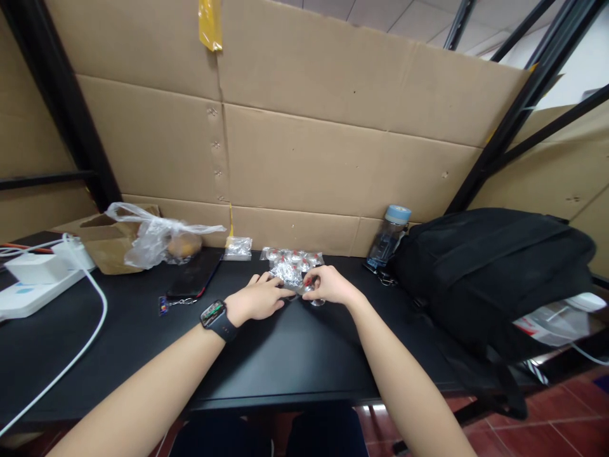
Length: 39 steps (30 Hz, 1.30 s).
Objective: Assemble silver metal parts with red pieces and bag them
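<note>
At the back of the black desk, shiny clear plastic packaging (287, 271) lies with several small round silvery pieces (295, 256) that have red spots. My left hand (259, 297), wearing a black smartwatch (218, 319), rests palm down with fingers stretched out against the packaging's near left side. On the right side, my right hand (332, 285) has its fingers curled in a pinch around a small silvery piece with red on it (308, 281). The fingers partly hide that piece. Another round silvery piece (318, 303) shows just below this hand.
A small clear packet (238, 248) and a dark phone (195, 274) with a charm lie left. Further left are a paper bag with a plastic bag (147, 238) and a white power strip (42, 285). A bottle (387, 238) and black backpack (490, 273) stand right; a cardboard wall (333, 158) rises behind.
</note>
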{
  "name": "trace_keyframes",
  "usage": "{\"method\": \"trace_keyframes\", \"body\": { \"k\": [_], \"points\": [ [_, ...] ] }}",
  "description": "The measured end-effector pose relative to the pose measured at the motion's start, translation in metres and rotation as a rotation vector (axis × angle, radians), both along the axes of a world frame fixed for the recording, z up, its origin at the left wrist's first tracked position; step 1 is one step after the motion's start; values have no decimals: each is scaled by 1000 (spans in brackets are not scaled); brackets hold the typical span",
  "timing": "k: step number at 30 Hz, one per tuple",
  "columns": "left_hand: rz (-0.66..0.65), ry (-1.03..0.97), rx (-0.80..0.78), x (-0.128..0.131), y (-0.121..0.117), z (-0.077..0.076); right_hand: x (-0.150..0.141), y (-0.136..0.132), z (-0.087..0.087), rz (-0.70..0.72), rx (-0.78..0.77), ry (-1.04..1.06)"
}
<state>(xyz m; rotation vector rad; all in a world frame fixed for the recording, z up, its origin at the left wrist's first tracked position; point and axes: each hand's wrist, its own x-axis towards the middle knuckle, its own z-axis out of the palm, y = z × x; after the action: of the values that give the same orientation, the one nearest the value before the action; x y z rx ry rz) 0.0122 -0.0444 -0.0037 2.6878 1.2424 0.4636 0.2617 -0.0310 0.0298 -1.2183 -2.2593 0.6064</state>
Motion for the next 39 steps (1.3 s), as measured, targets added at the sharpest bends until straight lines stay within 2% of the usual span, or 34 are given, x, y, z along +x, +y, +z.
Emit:
{"method": "trace_keyframes", "body": {
  "k": [4, 8, 14, 17, 22, 26, 32, 39],
  "points": [
    [-35, -47, 1, 1, -3, -1, -2, 0, -3, 7, -4, -44],
    [-25, -18, -60, 1, -6, 6, -3, 4, -8, -38, 14, -76],
    [36, 308, -126, 4, -15, 28, -9, 9, -15, -41, 59, -138],
    [38, 379, -130, 5, -17, 32, -14, 9, -17, -2, 89, -122],
    [32, 390, -134, 4, -17, 33, -18, 5, -17, 104, -1, -76],
    [27, 398, -190, 3, -21, 38, -21, 3, -17, 74, 15, -80],
    [31, 429, -244, 2, -23, 44, -27, 4, -18, 71, 123, -68],
    [10, 419, -215, 2, -19, 40, -21, 0, -11, 112, 40, -96]
  ]
}}
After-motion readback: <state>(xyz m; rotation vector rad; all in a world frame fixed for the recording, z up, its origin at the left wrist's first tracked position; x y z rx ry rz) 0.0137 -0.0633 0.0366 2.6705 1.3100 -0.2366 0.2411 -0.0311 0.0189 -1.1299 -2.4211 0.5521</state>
